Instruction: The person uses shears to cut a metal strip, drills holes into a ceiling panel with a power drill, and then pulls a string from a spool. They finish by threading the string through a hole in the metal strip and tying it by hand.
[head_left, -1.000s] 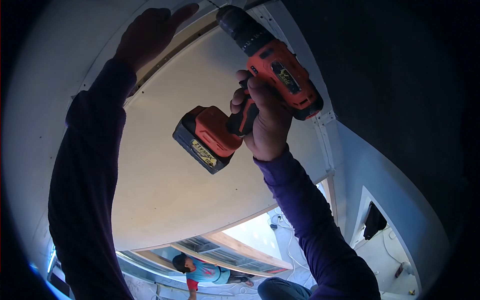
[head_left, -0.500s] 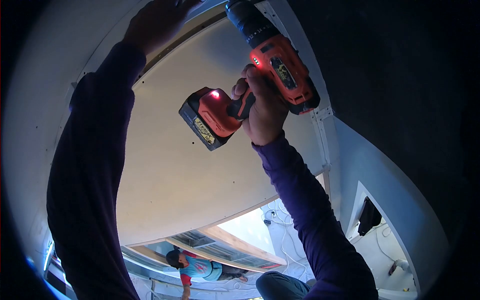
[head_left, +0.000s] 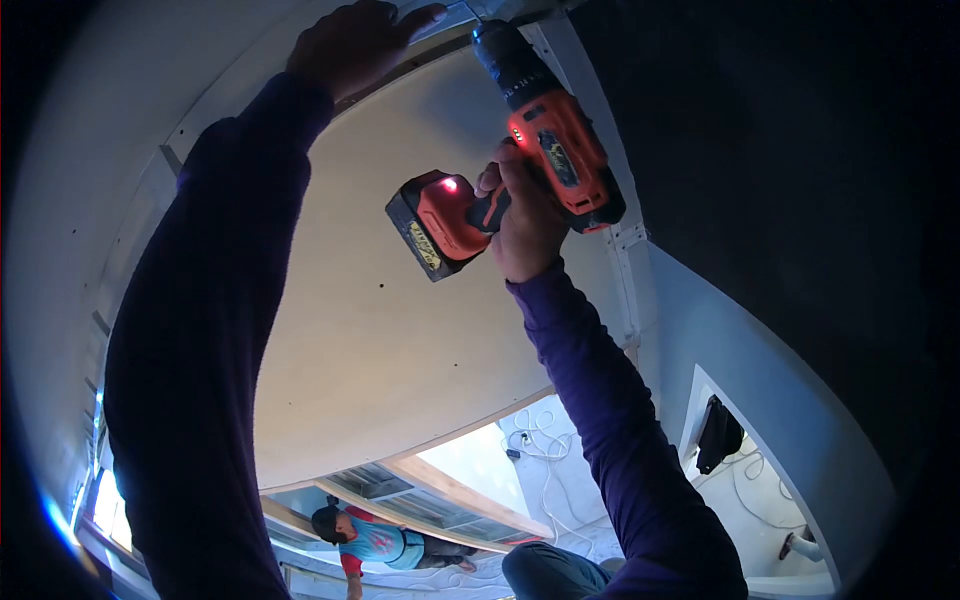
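My right hand (head_left: pixel 532 225) is wrapped round the handle of an orange and black cordless drill (head_left: pixel 565 150), with a finger near its trigger. The drill's battery pack (head_left: pixel 435 225) points left and shows a lit red light. Its chuck is aimed upward at a thin bit or screw near a metal strip (head_left: pixel 440 40) along the ceiling edge. Up at the left, my left hand (head_left: pixel 350 45) lies against this edge, thumb stretched out toward the drill's tip. Its other fingers are partly hidden. Behind the drill spreads a large pale ceiling board (head_left: pixel 400 330) with small dark screw spots.
Far below, a person in a blue and red shirt (head_left: pixel 375 537) stands near wooden and metal framing (head_left: pixel 430 500). White cables (head_left: pixel 550 450) lie on the floor. A dark cloth (head_left: pixel 718 435) hangs in an opening at right. A dark surface (head_left: pixel 750 130) fills the upper right.
My left hand has shifted right and down in view, its thumb now nearer the drill's tip. The drill has moved slightly, its chuck now lower in view. The camera view has shifted a little.
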